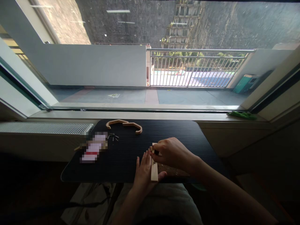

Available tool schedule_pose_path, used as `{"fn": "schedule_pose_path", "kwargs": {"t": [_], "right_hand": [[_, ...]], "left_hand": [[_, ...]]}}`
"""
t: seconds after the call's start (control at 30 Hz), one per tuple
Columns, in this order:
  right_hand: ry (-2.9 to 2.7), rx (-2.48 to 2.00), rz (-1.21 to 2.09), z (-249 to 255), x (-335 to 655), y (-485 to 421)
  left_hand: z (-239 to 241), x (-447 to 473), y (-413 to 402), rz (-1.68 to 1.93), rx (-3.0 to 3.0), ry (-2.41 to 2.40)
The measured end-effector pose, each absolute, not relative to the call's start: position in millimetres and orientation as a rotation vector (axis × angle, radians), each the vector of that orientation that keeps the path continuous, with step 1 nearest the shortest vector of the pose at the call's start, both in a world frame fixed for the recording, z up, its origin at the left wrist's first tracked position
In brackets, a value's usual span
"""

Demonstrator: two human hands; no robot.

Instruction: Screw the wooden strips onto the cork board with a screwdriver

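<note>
A pale wooden bar [154,173] lies lengthwise near the front edge of the dark table. My left hand [144,170] grips it, fingers along its left side and thumb on its right. Over the bar's far part, my right hand [167,148] is closed around a small dark object [156,152], mostly hidden by the fingers. Small metal fittings [154,162] show on the bar just below that hand. A brown board [173,171] lies partly under the right forearm. Two curved wooden hooks [117,122] rest at the table's back edge.
Several loose screws [113,136] lie on the black table [126,156], left of my hands. Beside them is a pixelated pinkish packet [93,150], with a thin wooden stick [77,148] jutting out. A radiator [47,128] and a window sill [164,115] border the table.
</note>
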State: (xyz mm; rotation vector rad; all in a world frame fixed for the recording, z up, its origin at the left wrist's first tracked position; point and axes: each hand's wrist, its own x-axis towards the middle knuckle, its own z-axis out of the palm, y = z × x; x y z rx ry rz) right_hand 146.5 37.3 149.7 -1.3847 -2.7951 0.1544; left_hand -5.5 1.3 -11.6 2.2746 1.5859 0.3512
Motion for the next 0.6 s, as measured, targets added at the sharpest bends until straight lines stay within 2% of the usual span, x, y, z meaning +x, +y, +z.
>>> {"fn": "schedule_pose_path", "kwargs": {"t": [0.6], "right_hand": [[-2.917,-1.288,0.223,153.8,144.5,34.3]], "left_hand": [[-11.9,0.1,-1.8,0.437,2.246,1.642]]}}
